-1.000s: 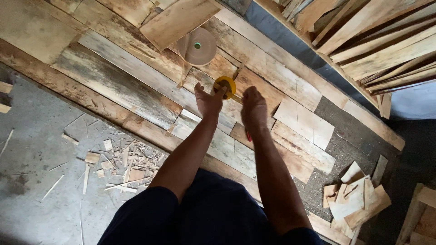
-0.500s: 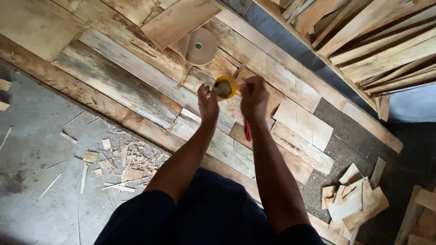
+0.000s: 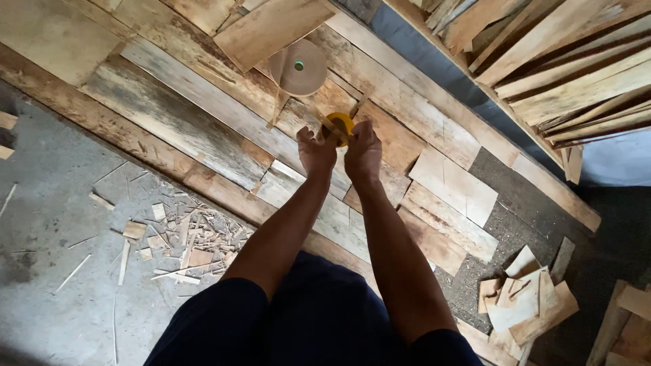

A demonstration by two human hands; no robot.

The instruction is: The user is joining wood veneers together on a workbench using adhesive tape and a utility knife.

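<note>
Hands meet out in front of the body, over a spread of weathered wooden planks (image 3: 203,129) laid side by side on the floor. Left hand (image 3: 315,152) and right hand (image 3: 364,152) are both curled around a small yellow tape measure (image 3: 341,127), which sits between their fingertips, partly hidden by them; how tightly each hand grips it cannot be told from this angle. Just beyond the hands a round brown roll of tape (image 3: 298,66) lies flat on the planks, close to the tape measure but apart from it. Wood chips and splinters (image 3: 183,237) litter the grey concrete floor (image 3: 61,203) to the left, and stacked boards (image 3: 569,61) lean at upper right.
</note>
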